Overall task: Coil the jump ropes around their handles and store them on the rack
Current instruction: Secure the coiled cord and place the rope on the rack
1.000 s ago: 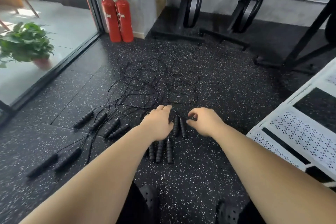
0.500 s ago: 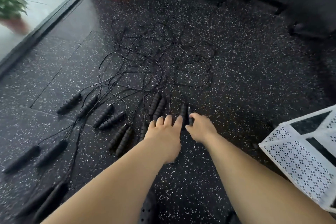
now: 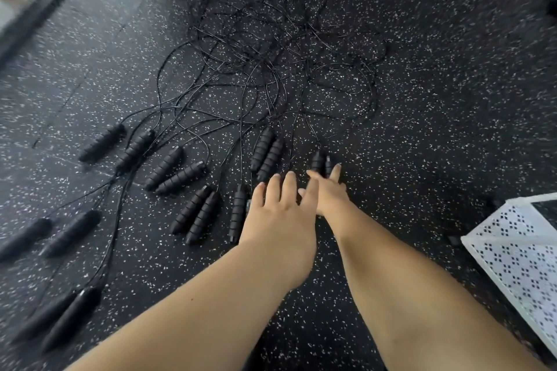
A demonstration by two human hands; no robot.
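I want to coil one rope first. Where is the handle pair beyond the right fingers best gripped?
Grip the handle pair across both bodies, from above and the near end, with the right hand. They lie flat, side by side, and their far ends feed the cord tangle.

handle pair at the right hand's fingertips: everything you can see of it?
The handle pair is two black handles lying side by side on the speckled rubber floor, pointing away from the person. They look ribbed and matte, like foam or rubber grips. Thin black cords leave their far ends into the tangle, uncoiled. Their near ends are hidden behind the outstretched fingers of the right hand; contact cannot be confirmed.
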